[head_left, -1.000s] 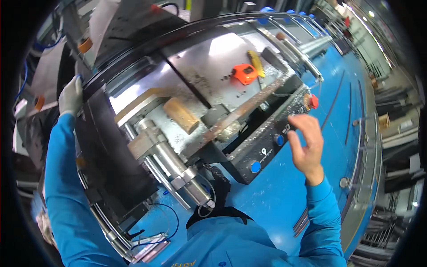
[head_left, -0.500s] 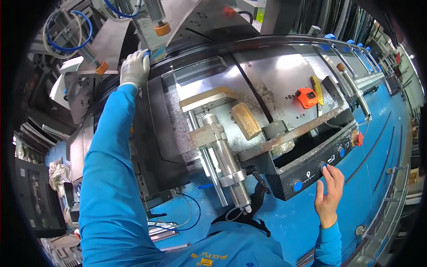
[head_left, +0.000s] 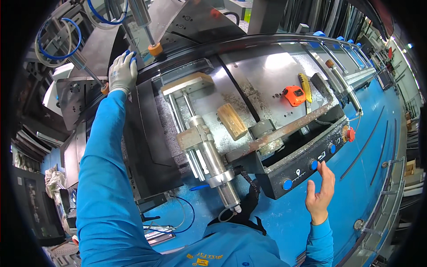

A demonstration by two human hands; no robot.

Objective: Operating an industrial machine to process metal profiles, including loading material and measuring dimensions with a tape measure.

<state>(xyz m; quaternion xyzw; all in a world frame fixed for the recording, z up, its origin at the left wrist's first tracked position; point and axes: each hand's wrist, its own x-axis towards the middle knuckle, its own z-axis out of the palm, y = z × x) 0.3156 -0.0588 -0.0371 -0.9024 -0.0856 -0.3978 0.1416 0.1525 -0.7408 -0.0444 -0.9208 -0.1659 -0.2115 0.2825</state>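
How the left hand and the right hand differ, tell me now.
The left hand is gloved; the right hand is bare. The left hand is at the long black bar; the right hand has a finger at the middle blue button, whether pressing I cannot tell. Both come out of blue sleeves.
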